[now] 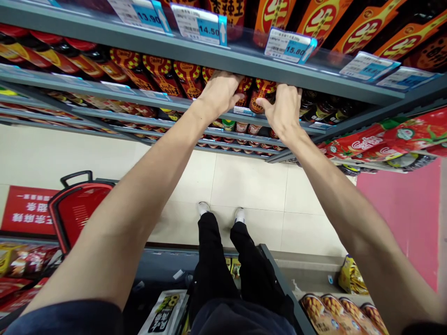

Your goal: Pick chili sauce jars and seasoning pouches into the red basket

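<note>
Left hand [220,93]: arm stretched forward, palm down, fingers curled (tips hidden).
Right hand [284,109]: arm stretched forward, thumb spread.

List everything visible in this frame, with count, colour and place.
shelves: several tiers, grey, upper frame
price tags: at least five, white and blue, top shelf edge
packs: several, orange-red, top shelf
jars: many, red-yellow lids, shelf at the grips
pouches: several, red, right shelf
basket: one, red, black handle, lower left
tins: at least three, brownish, lower right
shoes: two, white, on pale floor
left grip: one, bare, on the jars
right grip: one, bare, thumb against a jar
</note>
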Demonstrator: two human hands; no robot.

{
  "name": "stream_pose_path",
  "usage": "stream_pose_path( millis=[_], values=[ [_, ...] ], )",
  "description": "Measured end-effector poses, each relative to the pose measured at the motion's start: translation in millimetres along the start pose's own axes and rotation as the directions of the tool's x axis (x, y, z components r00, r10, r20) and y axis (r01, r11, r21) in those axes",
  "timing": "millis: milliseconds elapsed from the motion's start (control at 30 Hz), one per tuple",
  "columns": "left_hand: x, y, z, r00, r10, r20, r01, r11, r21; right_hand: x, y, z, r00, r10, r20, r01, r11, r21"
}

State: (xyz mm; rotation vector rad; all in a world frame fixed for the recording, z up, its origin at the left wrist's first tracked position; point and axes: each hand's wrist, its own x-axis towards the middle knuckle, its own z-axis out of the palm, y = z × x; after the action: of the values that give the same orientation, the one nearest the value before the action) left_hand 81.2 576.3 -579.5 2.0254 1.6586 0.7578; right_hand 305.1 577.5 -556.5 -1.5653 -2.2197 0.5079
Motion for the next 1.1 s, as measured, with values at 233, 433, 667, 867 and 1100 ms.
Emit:
stream_pose_path(
  millis=[233,433,667,867,1100],
  values=[
    [-7,9,-5.7,1.000,-0.013,-0.001,0.013,0.994,0.104,2,17,17,0.994,-0.094,-0.063,0.101,0.987,0.121],
    [-11,21,-9.7,0.998,-0.055,0.039,0.039,0.940,0.339,2,18,0,0.991,-0.097,-0.093,0.106,0.989,0.100],
    [-14,38,-13.7,0.997,-0.059,0.043,0.030,0.871,0.490,-1,8,-4,0.995,-0.055,-0.081,0.062,0.994,0.085],
    [-12,24,-13.2,0.998,-0.039,0.048,0.014,0.898,0.440,1,24,10,0.980,-0.125,-0.154,0.134,0.990,0.051],
    [2,-10,1.3,1.000,-0.026,-0.002,0.025,0.960,0.280,5,27,19,0.975,-0.156,-0.159,0.162,0.986,0.024]
  ],
)
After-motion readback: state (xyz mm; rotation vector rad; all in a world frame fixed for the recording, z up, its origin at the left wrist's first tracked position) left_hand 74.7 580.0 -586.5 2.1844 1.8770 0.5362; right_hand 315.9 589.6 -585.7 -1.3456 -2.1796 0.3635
